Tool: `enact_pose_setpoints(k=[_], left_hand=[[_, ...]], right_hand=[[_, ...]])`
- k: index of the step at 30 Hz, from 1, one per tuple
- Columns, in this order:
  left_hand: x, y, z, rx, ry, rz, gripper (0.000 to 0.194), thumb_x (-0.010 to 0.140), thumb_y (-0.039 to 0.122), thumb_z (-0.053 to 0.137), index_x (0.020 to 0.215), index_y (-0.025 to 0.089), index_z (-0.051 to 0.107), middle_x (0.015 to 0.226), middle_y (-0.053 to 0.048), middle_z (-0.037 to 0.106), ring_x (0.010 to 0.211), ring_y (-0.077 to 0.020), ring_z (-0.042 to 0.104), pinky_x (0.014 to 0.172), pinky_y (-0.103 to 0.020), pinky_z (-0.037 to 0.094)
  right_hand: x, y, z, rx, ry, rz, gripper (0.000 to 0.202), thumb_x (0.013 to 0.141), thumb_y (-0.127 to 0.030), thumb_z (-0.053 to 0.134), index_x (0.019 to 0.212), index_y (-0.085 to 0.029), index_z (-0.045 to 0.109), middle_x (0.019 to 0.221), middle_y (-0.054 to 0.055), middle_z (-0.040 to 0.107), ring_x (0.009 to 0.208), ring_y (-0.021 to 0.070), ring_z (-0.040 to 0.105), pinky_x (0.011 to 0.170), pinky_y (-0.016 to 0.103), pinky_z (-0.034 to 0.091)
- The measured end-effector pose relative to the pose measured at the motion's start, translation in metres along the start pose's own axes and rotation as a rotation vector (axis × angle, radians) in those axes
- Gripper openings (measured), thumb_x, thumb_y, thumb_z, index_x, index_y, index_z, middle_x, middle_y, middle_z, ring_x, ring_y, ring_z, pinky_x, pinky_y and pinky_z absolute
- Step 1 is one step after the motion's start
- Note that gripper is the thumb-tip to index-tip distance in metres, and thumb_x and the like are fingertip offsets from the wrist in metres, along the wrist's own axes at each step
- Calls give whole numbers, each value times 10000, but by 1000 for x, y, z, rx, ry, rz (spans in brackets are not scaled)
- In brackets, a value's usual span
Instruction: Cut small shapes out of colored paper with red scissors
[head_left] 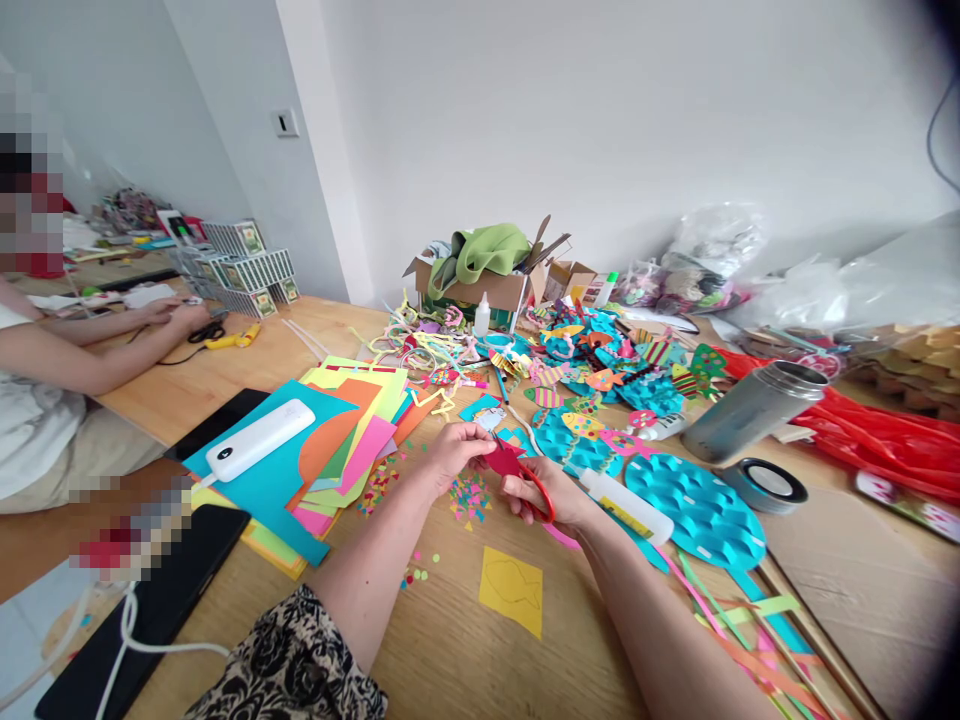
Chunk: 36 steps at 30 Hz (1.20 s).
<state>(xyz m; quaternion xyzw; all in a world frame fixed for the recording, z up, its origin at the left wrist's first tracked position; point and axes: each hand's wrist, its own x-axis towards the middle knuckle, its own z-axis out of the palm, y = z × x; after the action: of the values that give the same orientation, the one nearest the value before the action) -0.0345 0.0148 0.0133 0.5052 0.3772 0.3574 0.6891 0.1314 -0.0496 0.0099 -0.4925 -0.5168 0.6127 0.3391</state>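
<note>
Near the middle of the table, my left hand [461, 448] pinches a small dark red paper piece [504, 458] by its left side. My right hand [534, 492] is closed around red-handled scissors [546, 497], with the blades at the red paper. Small colourful paper bits [469, 498] lie below the hands. A yellow square [511, 590] with a drawn fish outline lies closer to me. Just right of my right hand is a white glue bottle [630, 508].
Coloured paper sheets [352, 440] with a white power bank [260, 440] lie left. Paper fish [585, 425], blue scalloped discs [694, 510] and a metal flask [754, 410] stand or lie right. Another person's hands [180, 317] are far left. A box [472, 290] sits behind.
</note>
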Motion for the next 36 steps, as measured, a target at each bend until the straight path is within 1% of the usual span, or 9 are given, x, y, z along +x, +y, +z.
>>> enact_pose_setpoints(k=[5,11,17,22,26,36], left_hand=[[0,0,0,-13,1,0,206,586,292,737,664,154,605,593,7,578,540,-103,500,576,-241,391],[-1,1,0,-17,6,-8,213,578,296,742,659,155,605,587,9,581,535,-103,506,570,-243,396],[-1,1,0,-21,2,-16,210,578,292,743,657,152,608,599,9,590,544,-102,517,581,-242,407],[-1,1,1,-26,-6,-25,245,581,319,763,684,152,618,639,-6,619,556,-110,539,590,-252,415],[0,-1,2,-9,-27,-37,264,579,336,770,693,151,621,616,-4,622,539,-109,540,578,-248,404],[-2,2,5,-27,-3,-42,265,545,317,775,660,155,598,592,12,608,514,-97,532,564,-237,403]], right_hand=[[0,-1,1,10,10,8,569,528,-638,811,612,-153,526,473,-20,579,342,57,481,335,160,252],[-1,-3,1,12,2,5,560,547,-631,805,573,-149,522,465,-18,573,336,50,472,331,158,241],[-2,-3,2,23,2,6,568,519,-633,816,559,-152,516,453,-25,564,327,48,463,329,159,251],[0,-4,1,45,8,8,563,513,-620,826,598,-160,513,456,-35,564,324,48,454,327,161,244],[0,-4,1,40,24,4,565,513,-620,825,609,-160,512,449,-39,562,319,47,449,324,157,234],[0,-5,2,47,45,-6,572,498,-622,830,640,-172,506,434,-55,539,324,48,426,328,165,252]])
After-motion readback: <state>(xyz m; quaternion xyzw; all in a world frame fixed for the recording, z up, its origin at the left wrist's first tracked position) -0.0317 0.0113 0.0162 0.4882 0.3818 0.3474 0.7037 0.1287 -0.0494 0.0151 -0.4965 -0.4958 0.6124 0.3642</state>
